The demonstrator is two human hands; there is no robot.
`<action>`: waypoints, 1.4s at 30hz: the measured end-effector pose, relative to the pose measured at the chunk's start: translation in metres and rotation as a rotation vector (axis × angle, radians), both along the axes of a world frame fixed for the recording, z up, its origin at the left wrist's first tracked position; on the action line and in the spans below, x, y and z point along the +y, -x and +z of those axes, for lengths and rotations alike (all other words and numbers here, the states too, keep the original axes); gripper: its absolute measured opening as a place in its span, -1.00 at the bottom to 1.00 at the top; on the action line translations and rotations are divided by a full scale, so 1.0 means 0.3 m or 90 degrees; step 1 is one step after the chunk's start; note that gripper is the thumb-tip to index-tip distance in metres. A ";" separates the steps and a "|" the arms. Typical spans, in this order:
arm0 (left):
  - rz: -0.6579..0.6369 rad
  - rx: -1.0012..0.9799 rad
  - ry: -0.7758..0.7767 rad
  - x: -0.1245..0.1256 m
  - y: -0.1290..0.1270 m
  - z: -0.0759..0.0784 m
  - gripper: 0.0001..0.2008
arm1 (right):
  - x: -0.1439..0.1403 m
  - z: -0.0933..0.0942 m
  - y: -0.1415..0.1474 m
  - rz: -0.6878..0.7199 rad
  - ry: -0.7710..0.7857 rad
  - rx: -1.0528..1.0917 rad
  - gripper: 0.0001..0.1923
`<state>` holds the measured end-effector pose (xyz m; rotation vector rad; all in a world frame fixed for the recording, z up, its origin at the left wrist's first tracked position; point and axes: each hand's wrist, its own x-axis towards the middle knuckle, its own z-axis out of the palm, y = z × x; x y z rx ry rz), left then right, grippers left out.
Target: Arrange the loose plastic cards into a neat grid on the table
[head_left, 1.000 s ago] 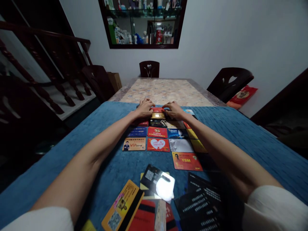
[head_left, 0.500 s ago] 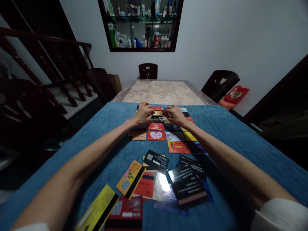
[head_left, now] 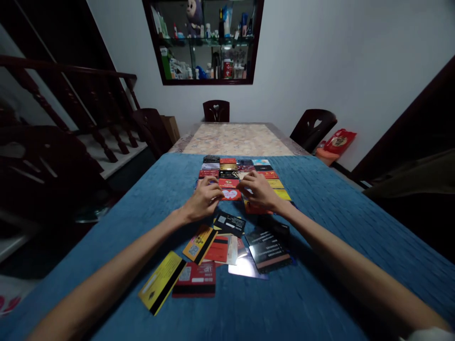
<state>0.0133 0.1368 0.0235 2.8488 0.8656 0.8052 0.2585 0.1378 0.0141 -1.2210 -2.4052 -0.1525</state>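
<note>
Several cards were partly hidden from us: our left hand (head_left: 207, 195) covered those just left of the heart card (head_left: 232, 194), and our right hand (head_left: 258, 190) covered whatever lay just right of it. Beneath our right palm, an orange-red card (head_left: 253, 208) showed only in part. Glare washed out a pale card (head_left: 247, 271) nearer to us than the heart card, and most small print was too blurred to read. Our right sleeve (head_left: 428, 335) was mostly cut off.

Both forearms reached forward and inward, and our hands flanked the heart card, backs upward, fingers bent toward it. Our left fingertips were at its left edge and our right ones near its right side; whether they touched it we could not tell. Nor could we tell whether either hand gripped a card, since the fingers hid their own undersides.

The heart card lay flat on the blue cloth (head_left: 334, 246), between our two hands, in a grid of cards. A red card (head_left: 228, 183) sat just beyond it. Nearer to us than the heart card, a black card (head_left: 230, 224), an orange card (head_left: 200, 244) and a yellow card (head_left: 161, 282) lay askew.
</note>
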 end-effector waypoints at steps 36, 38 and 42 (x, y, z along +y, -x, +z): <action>-0.079 0.055 0.157 -0.112 0.039 -0.071 -0.76 | -0.276 0.047 0.073 0.045 0.158 -0.179 -0.74; -0.072 0.039 0.155 -0.108 0.040 -0.075 -0.74 | -0.265 0.045 0.064 0.046 0.144 -0.171 -0.73; -0.059 0.014 0.148 -0.095 0.044 -0.090 -0.68 | -0.245 0.032 0.053 0.038 0.118 -0.166 -0.77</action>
